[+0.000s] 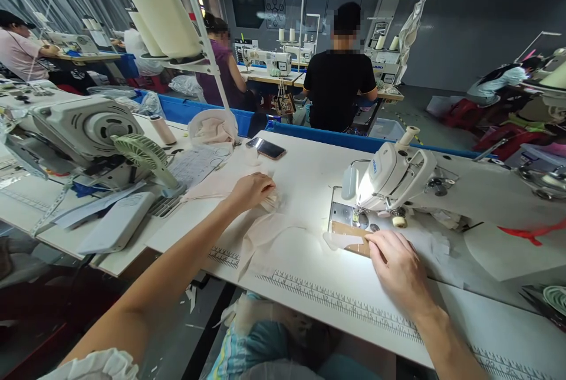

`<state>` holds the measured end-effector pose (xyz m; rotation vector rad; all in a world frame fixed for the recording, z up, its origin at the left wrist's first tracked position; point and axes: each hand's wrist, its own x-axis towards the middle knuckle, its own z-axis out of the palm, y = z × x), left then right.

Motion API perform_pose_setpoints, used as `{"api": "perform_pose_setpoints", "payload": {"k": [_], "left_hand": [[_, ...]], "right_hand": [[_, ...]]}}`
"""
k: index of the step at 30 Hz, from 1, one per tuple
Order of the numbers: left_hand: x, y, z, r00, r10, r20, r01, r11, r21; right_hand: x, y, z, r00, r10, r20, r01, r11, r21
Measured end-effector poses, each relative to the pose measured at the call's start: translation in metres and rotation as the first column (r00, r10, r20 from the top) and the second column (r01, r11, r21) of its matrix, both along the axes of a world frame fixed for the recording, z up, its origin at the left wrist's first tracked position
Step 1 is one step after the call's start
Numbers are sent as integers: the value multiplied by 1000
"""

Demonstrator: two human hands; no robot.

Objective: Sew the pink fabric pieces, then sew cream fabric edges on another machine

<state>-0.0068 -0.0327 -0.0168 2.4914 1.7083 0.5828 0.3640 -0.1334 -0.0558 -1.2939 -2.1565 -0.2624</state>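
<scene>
My left hand (253,191) is closed on pale thin fabric (260,235) that spreads over the white table and hangs toward its front edge. At the right, my right hand (393,262) pinches the right end of a brown template (360,243) with a whitish strip across it. That template lies at the metal plate (341,212) of a white sewing machine (384,173), whose lamp lights the spot. More pale fabric (210,184) lies flat left of my left hand.
A phone (266,148), a basket of fabric (213,127), a green fan (144,153) and papers (197,164) stand left and behind. A second machine (84,126) is at far left. Printed rulers (327,297) run along the front edge. Several people sit at machines beyond.
</scene>
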Motion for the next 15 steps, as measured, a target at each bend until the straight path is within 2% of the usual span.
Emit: {"api": "perform_pose_setpoints", "payload": {"k": [3, 5, 7, 9, 10, 11, 13, 14, 15], "left_hand": [[-1, 0, 9, 972, 109, 209, -128, 988, 81], [-6, -5, 21, 889, 166, 427, -236, 965, 115], [-9, -16, 34, 822, 167, 545, -260, 961, 96], [-2, -33, 41, 848, 102, 520, -132, 991, 21], [6, -43, 42, 877, 39, 479, -13, 998, -58], [16, -53, 39, 898, -36, 438, 117, 981, -158], [40, -66, 29, 900, -177, 398, 334, 867, -370], [50, -67, 22, 893, -220, 393, 392, 810, -436], [59, -65, 15, 890, -240, 387, 414, 780, -469]], "right_hand": [[2, -1, 1, 998, 26, -56, -24, 999, 37], [3, -3, 5, 993, 68, -99, -61, 995, 74], [4, -6, 12, 986, 111, -121, -104, 992, 65], [3, -9, 19, 981, 151, -122, -150, 989, 13], [2, -11, 21, 978, 173, -114, -176, 984, -16], [2, -12, 23, 975, 195, -104, -200, 979, -43], [0, -14, 24, 970, 228, -81, -234, 970, -66], [-1, -15, 23, 969, 237, -65, -241, 968, -70], [-2, -16, 21, 970, 241, -43, -243, 967, -74]]}}
